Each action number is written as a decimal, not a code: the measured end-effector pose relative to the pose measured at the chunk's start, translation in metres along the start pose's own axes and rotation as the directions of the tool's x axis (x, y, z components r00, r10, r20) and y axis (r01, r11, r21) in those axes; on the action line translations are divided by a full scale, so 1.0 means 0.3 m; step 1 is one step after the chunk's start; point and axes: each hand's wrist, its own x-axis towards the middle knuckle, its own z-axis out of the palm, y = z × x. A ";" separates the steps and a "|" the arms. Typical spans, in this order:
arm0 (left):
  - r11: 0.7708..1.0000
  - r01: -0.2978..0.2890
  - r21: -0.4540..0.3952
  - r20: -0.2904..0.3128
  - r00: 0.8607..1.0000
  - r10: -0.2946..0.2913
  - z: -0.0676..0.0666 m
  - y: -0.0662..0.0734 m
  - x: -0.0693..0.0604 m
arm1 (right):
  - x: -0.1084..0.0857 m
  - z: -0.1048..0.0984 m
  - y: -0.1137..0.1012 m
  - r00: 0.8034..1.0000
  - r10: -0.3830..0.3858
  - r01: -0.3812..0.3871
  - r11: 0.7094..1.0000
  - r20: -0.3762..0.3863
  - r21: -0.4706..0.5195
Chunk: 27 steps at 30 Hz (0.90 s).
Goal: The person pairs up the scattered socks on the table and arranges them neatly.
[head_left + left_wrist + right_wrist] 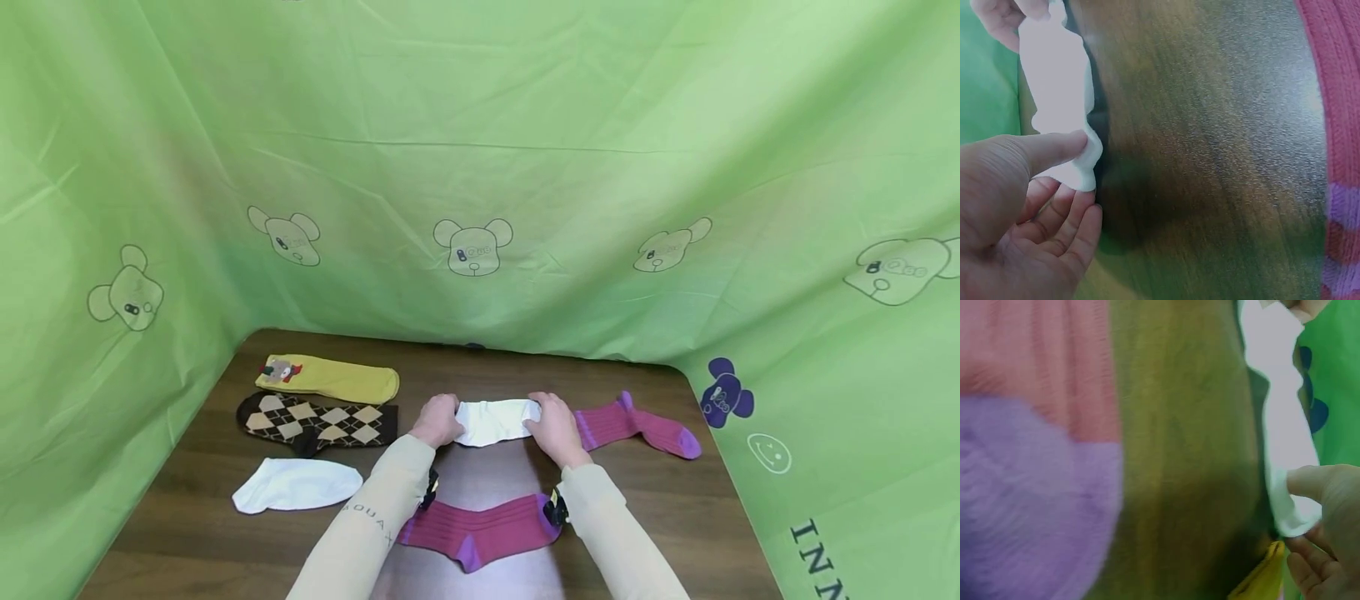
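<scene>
A white sock [495,422] is stretched sideways between both hands near the middle of the wooden table. My left hand [438,421] pinches its left end; in the left wrist view the thumb [1063,150] lies on top, with fingers beneath. The right hand [557,429] grips the other end, thumb [1310,481] over the fabric in the right wrist view. Nearer me, under the wrists, lies a maroon ribbed sock [480,533] with purple heel and toe. Just right of the right hand is a similar maroon sock [645,427].
At the left lie a yellow sock [345,379] with an animal picture, a dark argyle sock [330,423] and another white sock [296,485]. Green cloth [472,167] with bear prints surrounds the table [180,533]. A yellow fabric edge [1260,575] shows below the right hand.
</scene>
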 end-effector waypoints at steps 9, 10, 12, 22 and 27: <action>1.000 -0.005 -0.015 -0.036 0.999 0.004 0.025 -0.016 -0.001 | -0.018 0.013 0.006 0.998 0.024 -0.023 1.000 -0.061 0.011; 1.000 -0.005 -0.017 -0.038 0.999 0.005 0.026 -0.015 -0.002 | -0.019 0.015 0.007 0.998 0.027 -0.027 1.000 -0.063 0.014; 1.000 -0.006 -0.017 -0.037 0.999 0.006 0.027 -0.012 -0.006 | -0.020 0.017 0.008 0.997 0.025 -0.024 1.000 -0.070 0.015; 0.999 0.028 -0.025 -0.010 1.000 -0.028 0.027 -0.002 -0.006 | -0.023 0.015 0.004 0.997 0.032 -0.030 0.999 -0.064 0.036; 0.999 0.034 -0.037 -0.010 0.999 -0.034 0.029 -0.008 -0.008 | -0.026 0.010 0.000 0.998 0.037 -0.035 0.999 -0.056 0.039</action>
